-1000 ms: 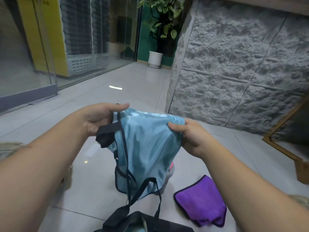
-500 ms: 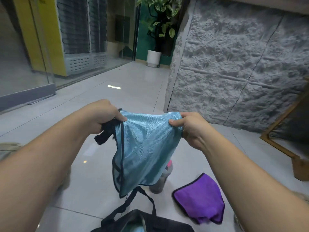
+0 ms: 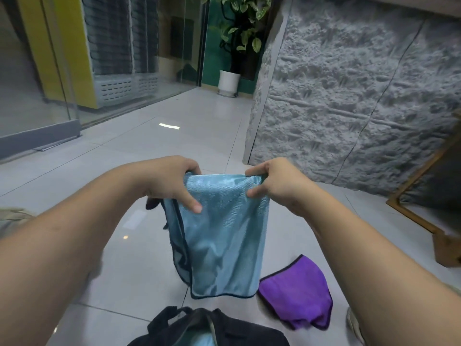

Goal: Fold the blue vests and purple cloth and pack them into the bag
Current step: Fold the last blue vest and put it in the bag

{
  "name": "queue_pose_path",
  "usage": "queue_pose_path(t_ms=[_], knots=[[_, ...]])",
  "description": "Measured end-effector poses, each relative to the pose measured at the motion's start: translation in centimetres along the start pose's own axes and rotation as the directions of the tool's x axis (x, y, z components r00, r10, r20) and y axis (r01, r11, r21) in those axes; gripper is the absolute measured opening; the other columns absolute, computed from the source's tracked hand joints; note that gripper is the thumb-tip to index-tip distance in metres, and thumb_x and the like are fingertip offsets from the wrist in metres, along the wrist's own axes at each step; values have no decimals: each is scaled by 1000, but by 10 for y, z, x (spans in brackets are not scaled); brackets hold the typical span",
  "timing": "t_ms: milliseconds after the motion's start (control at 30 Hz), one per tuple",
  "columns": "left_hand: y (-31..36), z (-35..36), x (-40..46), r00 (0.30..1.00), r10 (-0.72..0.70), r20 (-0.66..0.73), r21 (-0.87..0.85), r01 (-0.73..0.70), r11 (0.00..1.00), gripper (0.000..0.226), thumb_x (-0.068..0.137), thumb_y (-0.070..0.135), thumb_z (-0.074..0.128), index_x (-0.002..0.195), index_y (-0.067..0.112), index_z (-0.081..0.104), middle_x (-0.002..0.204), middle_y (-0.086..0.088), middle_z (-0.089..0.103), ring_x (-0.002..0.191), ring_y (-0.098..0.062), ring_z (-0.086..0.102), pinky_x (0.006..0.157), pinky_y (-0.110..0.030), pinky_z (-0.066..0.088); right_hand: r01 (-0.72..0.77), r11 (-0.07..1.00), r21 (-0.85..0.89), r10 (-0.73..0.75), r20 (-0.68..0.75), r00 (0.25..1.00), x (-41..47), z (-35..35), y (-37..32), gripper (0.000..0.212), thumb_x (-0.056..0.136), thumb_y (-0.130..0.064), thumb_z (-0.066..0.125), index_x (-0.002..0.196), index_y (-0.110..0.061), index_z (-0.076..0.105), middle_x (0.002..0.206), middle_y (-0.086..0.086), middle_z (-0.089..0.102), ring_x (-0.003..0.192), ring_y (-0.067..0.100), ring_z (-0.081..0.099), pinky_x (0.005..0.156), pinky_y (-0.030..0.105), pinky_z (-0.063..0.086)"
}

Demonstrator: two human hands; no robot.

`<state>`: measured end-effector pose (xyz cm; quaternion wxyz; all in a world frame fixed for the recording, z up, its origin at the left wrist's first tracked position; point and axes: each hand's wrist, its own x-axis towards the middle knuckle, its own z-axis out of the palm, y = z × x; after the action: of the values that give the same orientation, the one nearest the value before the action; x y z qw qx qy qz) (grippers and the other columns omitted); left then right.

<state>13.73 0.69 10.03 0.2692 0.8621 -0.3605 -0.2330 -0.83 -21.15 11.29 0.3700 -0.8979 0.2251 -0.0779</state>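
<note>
At the far left, behind a glass wall (image 3: 37, 71), stands a yellow cabinet (image 3: 62, 46) with grey vented panels. Nearer, the left hand (image 3: 169, 181) grips the top left corner of a blue vest (image 3: 222, 233), its fingers (image 3: 192, 203) curled over the front of the cloth with the thumb side tucked behind the upper edge. The vest hangs in the air between both hands, above the grey tiled floor (image 3: 119, 270). It is a shiny light-blue fabric, folded to a tall narrow panel with a straight top edge stretched flat, dark piping along its left side and bottom hem, and a second layer peeking out on the left. A bit of black strap sticks out just below the left hand. Below the vest, at the bottom edge, a black bag (image 3: 199, 328) lies open on the floor with more blue cloth showing inside. The right hand (image 3: 277, 181) pinches the vest's top right corner, fingers closed on the fabric. To the right of the vest's hem, a purple cloth (image 3: 299, 290) with dark trim lies crumpled on the floor, close beside the bag. Farther back stand a potted plant (image 3: 237, 46) and a rough grey stone wall (image 3: 349, 96), and a wooden frame (image 3: 424, 208) leans at the far right.
</note>
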Motion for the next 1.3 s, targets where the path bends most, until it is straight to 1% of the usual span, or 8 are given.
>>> queue_pose_path(t_ms=[167, 433, 567, 700, 833, 967, 1133, 1300], knots=[[8, 6, 5, 979, 61, -197, 416, 27, 909, 27, 79, 4, 70, 93, 25, 62, 92, -3, 60, 68, -22, 58, 50, -32, 49, 42, 933, -356, -50, -13, 999, -1, 8, -5, 26, 79, -9, 86, 103, -17, 84, 90, 7, 77, 75, 19, 65, 55, 21, 47], [-13, 1, 14, 947, 101, -306, 475, 60, 878, 27, 79, 2, 50, 56, 17, 55, 91, -2, 49, 72, -28, 54, 58, -35, 43, 14, 952, -306, -33, -56, 998, 0, 9, 4, 18, 85, -17, 81, 79, -1, 75, 65, 3, 49, 59, 17, 40, 52, 26, 34], [-21, -6, 12, 930, 56, -364, 246, 39, 968, 21, 79, 8, 56, 62, 16, 65, 72, -5, 65, 68, -29, 61, 57, -36, 46, -1, 999, 51, 4, -71, 997, 0, 5, 17, 12, 89, -10, 78, 77, -10, 73, 67, -3, 56, 62, 15, 46, 56, 27, 37], [-22, -5, 5, 921, -57, -384, -273, -55, 960, 14, 81, 5, 69, 69, 11, 74, 60, -4, 57, 56, -19, 45, 45, -24, 31, 18, 869, 495, -9, -21, 1000, 3, 6, 27, 12, 101, -10, 66, 103, -8, 78, 103, 7, 81, 102, 28, 76, 94, 40, 59], [-26, 9, -5, 972, -111, -206, -658, -54, 751, 32, 87, 5, 66, 56, 10, 62, 58, -6, 60, 51, -18, 56, 43, -19, 42, 36, 822, 568, -26, -27, 999, 4, 15, 34, 20, 107, -15, 57, 108, -7, 75, 105, 12, 80, 97, 29, 77, 83, 39, 61], [-34, 24, -5, 993, -109, -47, -882, 10, 472, 17, 79, 20, 73, 65, 14, 69, 77, -10, 69, 67, -25, 69, 74, -34, 55, 15, 792, 611, 11, -39, 999, 6, 30, 40, 20, 107, -17, 57, 108, -7, 75, 102, 13, 80, 86, 24, 77, 69, 30, 58], [-50, 60, 7, 992, -125, 2, -954, -36, -297, 79, 98, 72, 44, 98, 0, 77, 105, -24, 76, 93, -44, 76, 72, -56, 63, -58, 622, 781, 126, -26, 992, 10, 40, 40, 23, 107, -18, 58, 112, -2, 74, 104, 15, 80, 91, 27, 78, 75, 35, 60], [-62, 100, 0, 975, 166, 149, -970, 177, -165, 127, 57, 105, 40, 130, 6, 71, 139, -19, 65, 128, -44, 62, 100, -58, 53, -217, 575, 789, 370, -15, 929, 15, 53, 48, 23, 103, -15, 65, 109, 7, 70, 100, 21, 79, 88, 33, 78, 80, 47, 65]])
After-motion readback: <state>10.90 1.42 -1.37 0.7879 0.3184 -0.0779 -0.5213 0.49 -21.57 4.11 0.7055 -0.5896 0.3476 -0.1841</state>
